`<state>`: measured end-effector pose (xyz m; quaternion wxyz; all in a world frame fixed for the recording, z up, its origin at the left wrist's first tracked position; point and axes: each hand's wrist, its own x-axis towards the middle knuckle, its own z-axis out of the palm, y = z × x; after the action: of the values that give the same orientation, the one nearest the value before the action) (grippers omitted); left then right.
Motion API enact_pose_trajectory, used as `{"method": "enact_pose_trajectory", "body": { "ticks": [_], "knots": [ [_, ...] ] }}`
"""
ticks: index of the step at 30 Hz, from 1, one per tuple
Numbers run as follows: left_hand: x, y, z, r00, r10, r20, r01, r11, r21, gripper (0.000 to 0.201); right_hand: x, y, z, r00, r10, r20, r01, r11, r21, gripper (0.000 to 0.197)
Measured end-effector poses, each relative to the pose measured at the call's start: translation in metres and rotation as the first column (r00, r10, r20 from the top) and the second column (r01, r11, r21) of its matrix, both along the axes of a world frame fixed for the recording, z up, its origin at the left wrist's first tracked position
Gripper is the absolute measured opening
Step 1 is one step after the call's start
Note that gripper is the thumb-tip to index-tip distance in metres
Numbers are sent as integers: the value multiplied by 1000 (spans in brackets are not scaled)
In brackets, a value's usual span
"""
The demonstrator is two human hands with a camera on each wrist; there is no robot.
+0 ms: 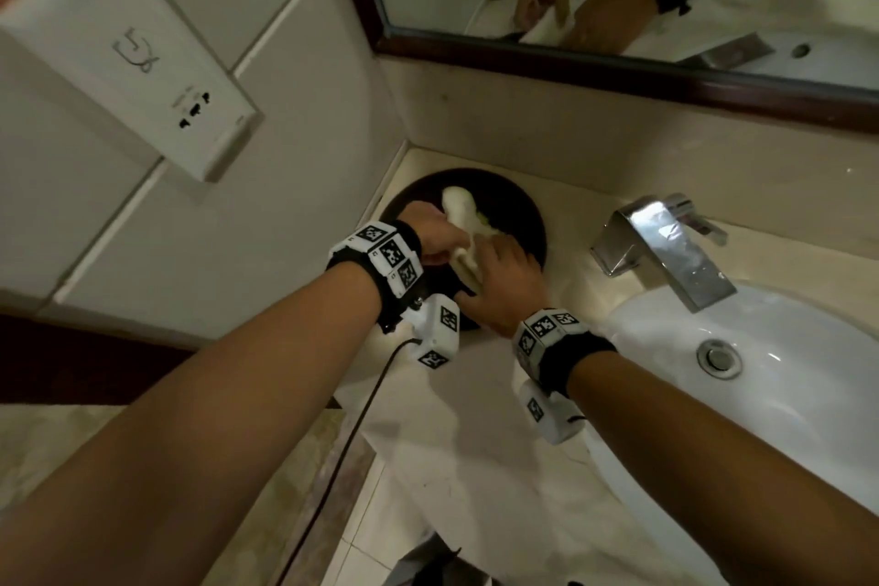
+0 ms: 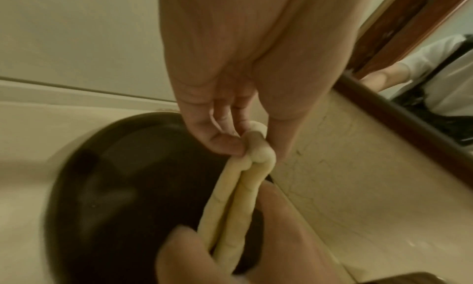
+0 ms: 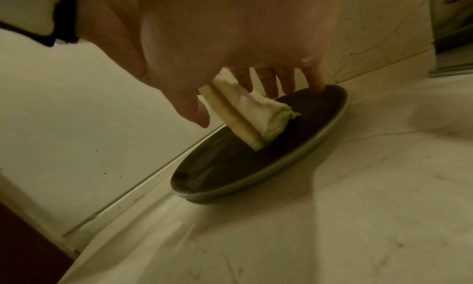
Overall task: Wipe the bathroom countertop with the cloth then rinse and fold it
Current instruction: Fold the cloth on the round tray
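A folded pale yellow-white cloth (image 1: 463, 228) hangs edge-down over a dark round plate (image 1: 518, 209) in the back left corner of the beige countertop (image 1: 475, 443). My left hand (image 1: 440, 236) pinches one end of the cloth (image 2: 235, 197) between thumb and fingertips (image 2: 227, 146). My right hand (image 1: 499, 271) holds the other end, with the thumb on one side and the fingers behind. In the right wrist view the cloth (image 3: 250, 114) has its lower corner on the plate (image 3: 230, 173), and the little finger (image 3: 317, 82) touches the plate's far side.
A white sink (image 1: 785, 395) and a chrome faucet (image 1: 666, 243) lie to the right of the plate. A dark-framed mirror (image 1: 618, 67) runs along the back wall. A white wall box with sockets (image 1: 142, 62) juts out on the left. A black cable (image 1: 352, 433) hangs from my left wrist.
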<state>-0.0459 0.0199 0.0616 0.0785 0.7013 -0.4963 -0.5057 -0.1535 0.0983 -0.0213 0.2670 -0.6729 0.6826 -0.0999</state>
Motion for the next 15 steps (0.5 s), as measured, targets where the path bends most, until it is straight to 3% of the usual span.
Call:
{"method": "enact_pose_trajectory", "body": {
  "ticks": [4,6,11,15],
  "knots": [
    [-14,19,25,993,3,-116,0,1000,18,21,-2,4,6,952,-144,271,182,976,-120,56],
    [-17,26,32,986,-1,-165,4,1000,18,25,-8,6,9,933,-156,326,220,961,-170,49],
    [-21,44,37,980,1,-198,2,1000,16,25,-25,21,19,954,-136,268,216,931,-295,58],
    [-29,55,35,977,-61,-206,68,997,27,27,-41,38,22,973,-146,179,196,934,-300,60]
  ]
}}
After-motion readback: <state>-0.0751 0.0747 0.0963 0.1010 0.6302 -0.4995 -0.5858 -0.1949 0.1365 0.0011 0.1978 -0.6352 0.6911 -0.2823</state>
